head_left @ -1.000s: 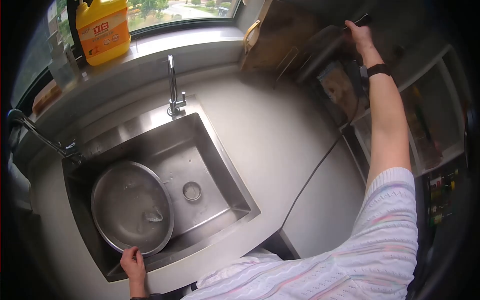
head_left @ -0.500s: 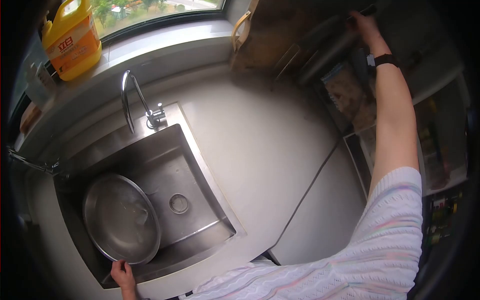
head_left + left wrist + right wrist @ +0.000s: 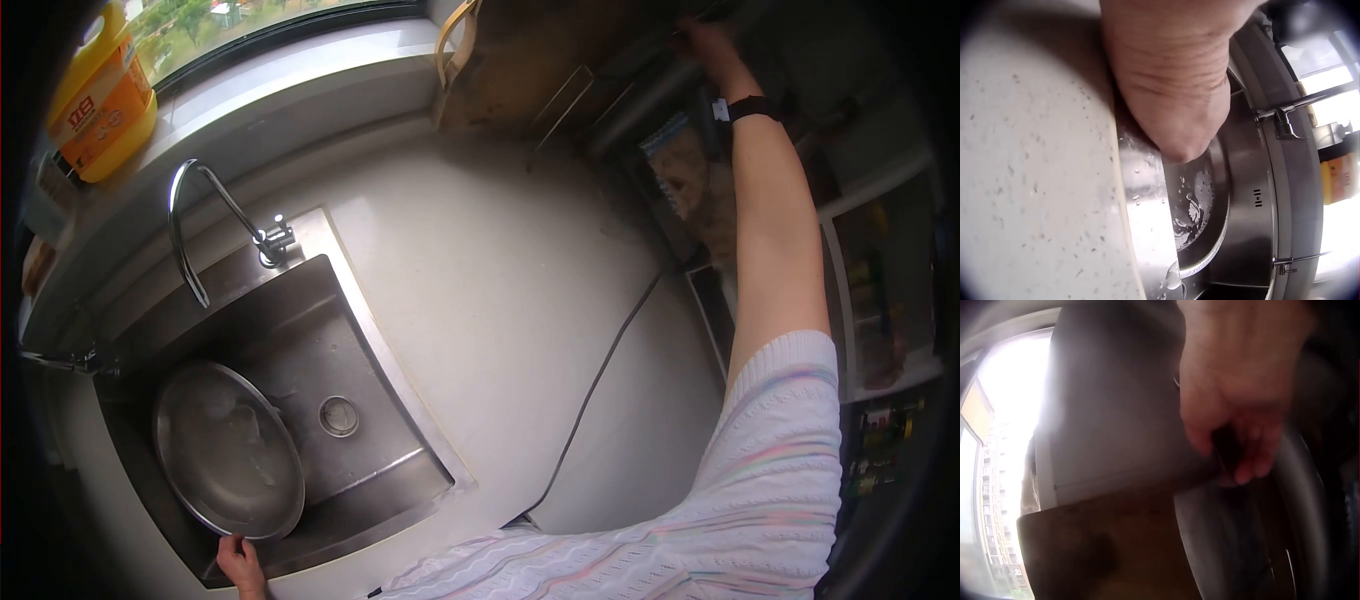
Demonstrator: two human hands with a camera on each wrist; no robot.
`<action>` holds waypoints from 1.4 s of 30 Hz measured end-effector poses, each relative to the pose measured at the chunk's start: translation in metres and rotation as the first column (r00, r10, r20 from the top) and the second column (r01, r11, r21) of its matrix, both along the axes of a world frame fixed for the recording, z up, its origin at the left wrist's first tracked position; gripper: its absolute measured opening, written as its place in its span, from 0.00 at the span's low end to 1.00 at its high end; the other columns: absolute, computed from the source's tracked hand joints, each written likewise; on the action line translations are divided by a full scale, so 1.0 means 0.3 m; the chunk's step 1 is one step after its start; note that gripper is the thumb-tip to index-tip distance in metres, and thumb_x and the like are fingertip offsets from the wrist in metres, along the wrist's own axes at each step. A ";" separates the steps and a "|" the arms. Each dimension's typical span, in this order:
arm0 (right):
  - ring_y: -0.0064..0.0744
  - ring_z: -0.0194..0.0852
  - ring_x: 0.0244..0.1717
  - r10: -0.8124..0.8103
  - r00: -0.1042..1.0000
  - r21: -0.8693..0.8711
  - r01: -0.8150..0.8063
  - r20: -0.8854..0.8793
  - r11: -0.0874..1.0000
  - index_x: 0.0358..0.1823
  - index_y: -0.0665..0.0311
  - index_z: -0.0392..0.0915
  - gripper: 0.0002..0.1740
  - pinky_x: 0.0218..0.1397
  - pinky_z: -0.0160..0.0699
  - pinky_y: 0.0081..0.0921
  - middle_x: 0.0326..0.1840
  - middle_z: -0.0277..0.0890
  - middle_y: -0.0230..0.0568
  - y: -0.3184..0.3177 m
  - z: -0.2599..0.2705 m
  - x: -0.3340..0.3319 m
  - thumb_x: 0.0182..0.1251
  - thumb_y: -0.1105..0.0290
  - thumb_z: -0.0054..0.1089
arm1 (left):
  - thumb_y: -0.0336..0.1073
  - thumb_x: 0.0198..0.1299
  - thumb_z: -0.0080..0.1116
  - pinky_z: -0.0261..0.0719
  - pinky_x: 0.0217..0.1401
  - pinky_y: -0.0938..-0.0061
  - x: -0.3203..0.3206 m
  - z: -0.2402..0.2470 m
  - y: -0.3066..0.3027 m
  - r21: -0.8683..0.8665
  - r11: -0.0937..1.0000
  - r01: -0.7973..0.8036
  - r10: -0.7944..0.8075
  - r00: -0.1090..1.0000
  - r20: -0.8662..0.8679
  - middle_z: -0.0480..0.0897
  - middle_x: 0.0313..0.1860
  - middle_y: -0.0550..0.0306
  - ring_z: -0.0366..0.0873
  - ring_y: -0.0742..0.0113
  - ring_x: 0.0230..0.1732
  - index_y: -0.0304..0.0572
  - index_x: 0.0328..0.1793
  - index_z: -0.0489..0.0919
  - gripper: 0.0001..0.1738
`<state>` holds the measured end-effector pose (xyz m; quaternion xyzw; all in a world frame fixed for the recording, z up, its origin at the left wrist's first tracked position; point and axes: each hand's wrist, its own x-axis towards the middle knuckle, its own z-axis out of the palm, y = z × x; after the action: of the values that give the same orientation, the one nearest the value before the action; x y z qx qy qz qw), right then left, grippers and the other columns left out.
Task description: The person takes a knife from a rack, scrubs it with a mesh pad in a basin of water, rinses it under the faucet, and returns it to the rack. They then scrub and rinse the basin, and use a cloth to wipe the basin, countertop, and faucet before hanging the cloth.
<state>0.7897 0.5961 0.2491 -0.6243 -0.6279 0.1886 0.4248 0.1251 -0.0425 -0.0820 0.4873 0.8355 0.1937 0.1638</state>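
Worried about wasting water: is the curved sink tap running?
Off, it seems: no stream falls from the tap into the sink.

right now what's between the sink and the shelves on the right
In the head view, white counter lies between the sink and the shelves, bare except for a thin black cable running across it.

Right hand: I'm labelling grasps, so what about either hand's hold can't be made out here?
Right hand, right wrist view: blurred; the dark object it pinches is unidentifiable.
Head view: that hand sits in shadow at the top edge.
Left hand, left wrist view: its own knuckles hide the fingertips at the metal basin.
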 end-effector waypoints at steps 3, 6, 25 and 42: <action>0.34 0.81 0.30 0.005 0.946 -0.176 0.055 0.324 0.983 0.50 0.68 0.71 0.23 0.27 0.76 0.29 0.44 0.76 0.45 0.069 -0.096 -0.026 0.56 0.63 0.60 | 0.27 0.46 0.52 0.70 0.31 0.65 -0.016 -0.014 -0.010 -0.006 1.000 -0.004 0.004 1.000 -0.008 0.73 0.25 0.46 0.73 0.52 0.26 0.31 0.30 0.75 0.06; 0.33 0.80 0.32 0.028 0.926 -0.189 0.047 0.377 0.981 0.52 0.67 0.71 0.26 0.28 0.73 0.28 0.44 0.76 0.41 0.115 -0.223 -0.026 0.54 0.61 0.62 | 0.27 0.46 0.52 0.70 0.30 0.65 -0.012 -0.012 -0.017 -0.034 0.999 -0.010 0.009 0.999 -0.037 0.73 0.25 0.46 0.73 0.51 0.26 0.31 0.30 0.75 0.06; 0.27 0.65 0.60 0.335 0.942 -0.416 -0.305 0.000 0.857 0.62 0.53 0.67 0.26 0.58 0.64 0.28 0.61 0.68 0.31 -0.259 -0.255 0.047 0.66 0.53 0.50 | 0.39 0.43 0.59 0.70 0.58 0.63 -0.229 -0.002 0.246 -0.619 0.765 0.180 -0.157 0.983 0.092 0.77 0.48 0.40 0.73 0.46 0.52 0.41 0.52 0.76 0.26; 0.29 0.78 0.29 0.902 0.429 -0.934 -0.306 0.038 0.185 0.47 0.68 0.76 0.18 0.33 0.77 0.25 0.32 0.80 0.46 -1.243 -1.004 -1.545 0.59 0.65 0.54 | 0.35 0.50 0.53 0.73 0.54 0.61 -0.306 -0.272 0.530 -0.438 0.831 0.343 -0.250 0.933 0.258 0.77 0.51 0.44 0.75 0.47 0.52 0.45 0.49 0.79 0.18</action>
<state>0.3262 0.2234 -0.0522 -0.4277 -0.7548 0.4137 -0.2761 0.0332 0.1165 -0.1637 0.5355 0.7515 0.0002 0.3853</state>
